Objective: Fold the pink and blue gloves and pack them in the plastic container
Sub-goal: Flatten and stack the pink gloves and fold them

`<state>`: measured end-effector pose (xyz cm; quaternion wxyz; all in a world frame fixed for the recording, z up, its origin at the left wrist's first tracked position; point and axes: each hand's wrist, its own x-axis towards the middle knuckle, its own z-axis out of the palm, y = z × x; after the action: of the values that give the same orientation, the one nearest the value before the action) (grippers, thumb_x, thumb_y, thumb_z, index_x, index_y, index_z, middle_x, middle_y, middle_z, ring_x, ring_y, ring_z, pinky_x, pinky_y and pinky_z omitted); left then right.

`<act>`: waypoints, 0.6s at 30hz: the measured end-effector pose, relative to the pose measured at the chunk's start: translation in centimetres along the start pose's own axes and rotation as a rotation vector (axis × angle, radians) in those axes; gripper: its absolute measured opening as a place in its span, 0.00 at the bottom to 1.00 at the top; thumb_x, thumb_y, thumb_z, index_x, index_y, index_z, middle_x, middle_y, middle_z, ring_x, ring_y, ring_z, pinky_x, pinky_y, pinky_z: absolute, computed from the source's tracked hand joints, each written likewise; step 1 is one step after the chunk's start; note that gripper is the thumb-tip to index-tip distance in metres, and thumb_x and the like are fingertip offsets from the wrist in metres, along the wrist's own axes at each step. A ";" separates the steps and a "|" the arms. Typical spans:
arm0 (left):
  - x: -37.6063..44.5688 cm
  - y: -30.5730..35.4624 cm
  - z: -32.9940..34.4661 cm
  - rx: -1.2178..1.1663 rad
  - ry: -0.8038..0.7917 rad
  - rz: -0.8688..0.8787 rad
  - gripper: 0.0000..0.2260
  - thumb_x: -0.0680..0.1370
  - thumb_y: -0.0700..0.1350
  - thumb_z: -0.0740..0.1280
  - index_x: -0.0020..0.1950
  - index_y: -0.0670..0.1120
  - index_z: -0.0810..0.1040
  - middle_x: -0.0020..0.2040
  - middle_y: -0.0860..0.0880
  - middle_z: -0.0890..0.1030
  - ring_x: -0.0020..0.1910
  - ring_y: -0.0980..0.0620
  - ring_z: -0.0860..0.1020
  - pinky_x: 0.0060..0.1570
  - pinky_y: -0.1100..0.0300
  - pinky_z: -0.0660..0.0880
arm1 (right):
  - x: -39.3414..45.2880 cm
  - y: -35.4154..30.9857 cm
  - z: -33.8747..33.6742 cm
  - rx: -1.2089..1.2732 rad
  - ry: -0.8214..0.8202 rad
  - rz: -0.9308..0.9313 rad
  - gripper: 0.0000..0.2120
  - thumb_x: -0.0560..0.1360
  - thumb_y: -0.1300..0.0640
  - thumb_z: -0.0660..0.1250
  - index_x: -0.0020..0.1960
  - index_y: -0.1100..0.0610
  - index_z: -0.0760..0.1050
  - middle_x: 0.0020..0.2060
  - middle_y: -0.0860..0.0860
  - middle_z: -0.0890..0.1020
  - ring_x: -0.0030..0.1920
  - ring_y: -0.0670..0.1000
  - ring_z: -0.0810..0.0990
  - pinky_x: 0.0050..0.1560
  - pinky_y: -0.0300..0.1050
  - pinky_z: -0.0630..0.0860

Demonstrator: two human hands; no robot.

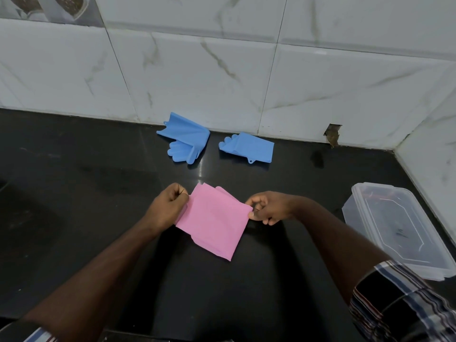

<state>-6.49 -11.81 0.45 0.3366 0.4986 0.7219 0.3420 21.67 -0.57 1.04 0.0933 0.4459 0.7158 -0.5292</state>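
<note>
A folded pink glove (214,222) lies flat on the black counter in front of me. My left hand (169,206) pinches its left upper edge. My right hand (269,207) pinches its right corner. Two blue gloves lie farther back near the wall: the left blue glove (185,138) is loosely folded with its fingers showing, and the right blue glove (249,146) lies folded flat. A clear plastic container (404,228) stands open at the right edge of the counter with nothing visible inside.
The black counter (98,218) meets a white marbled tile wall (222,70) at the back and right. A chipped hole (333,134) shows in the wall at counter level. Bare counter lies between the pink glove and the container.
</note>
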 end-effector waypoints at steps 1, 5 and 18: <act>0.1 0.0 0.1 0.008 -0.007 0.000 0.09 0.81 0.45 0.60 0.49 0.40 0.74 0.46 0.45 0.79 0.43 0.51 0.74 0.45 0.53 0.73 | 0.0 0.2 -0.1 0.024 -0.010 -0.005 0.11 0.76 0.53 0.69 0.59 0.49 0.78 0.38 0.46 0.78 0.37 0.45 0.76 0.42 0.42 0.76; 0.5 0.2 0.4 0.024 -0.041 -0.015 0.10 0.81 0.46 0.59 0.50 0.40 0.74 0.46 0.45 0.78 0.44 0.51 0.74 0.46 0.52 0.73 | -0.1 0.2 -0.1 -0.039 0.003 0.014 0.08 0.77 0.54 0.68 0.56 0.51 0.78 0.39 0.47 0.78 0.39 0.46 0.77 0.44 0.43 0.78; 1.0 0.1 1.1 0.112 -0.048 -0.036 0.07 0.81 0.46 0.60 0.50 0.43 0.75 0.46 0.49 0.80 0.44 0.51 0.76 0.44 0.55 0.72 | 0.0 -1.1 2.4 -0.371 0.246 0.047 0.20 0.79 0.41 0.61 0.43 0.58 0.73 0.38 0.51 0.76 0.39 0.49 0.74 0.37 0.42 0.68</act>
<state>-5.82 -10.65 -0.19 0.3315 0.5115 0.7405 0.2831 20.05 -2.61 0.75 0.0982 0.4990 0.7961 -0.3280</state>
